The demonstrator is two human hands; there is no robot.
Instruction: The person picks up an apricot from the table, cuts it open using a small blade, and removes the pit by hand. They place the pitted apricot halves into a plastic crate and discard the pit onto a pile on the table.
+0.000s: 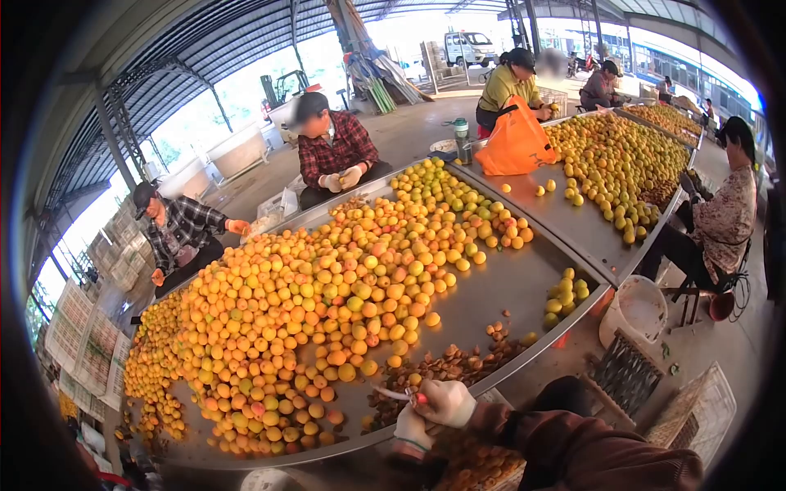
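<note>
One metal worktop (491, 290) carries a broad heap of orange-yellow fruit (327, 295) and, towards its near edge, brown pieces (446, 366). At that edge, the gloved right hand (448, 403) has its grip closed on a slim red-and-white tool (395, 394); beside it, the left hand's (413, 428) grip is unclear.

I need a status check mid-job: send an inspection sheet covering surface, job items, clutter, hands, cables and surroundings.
Surface: metal table with raised rim.
Job's things: apricots heaped across it; brown pieces near the front edge; curved tool, slim and pale.
Clutter: orange bag on the neighbouring table; green-lidded bottle beside it.
Hands: both gloved; right hand grips the tool; left hand close below, grasp hidden.
Cables: nothing seen for certain.
Surroundings: seated co-workers; white bucket and crate at right.
</note>
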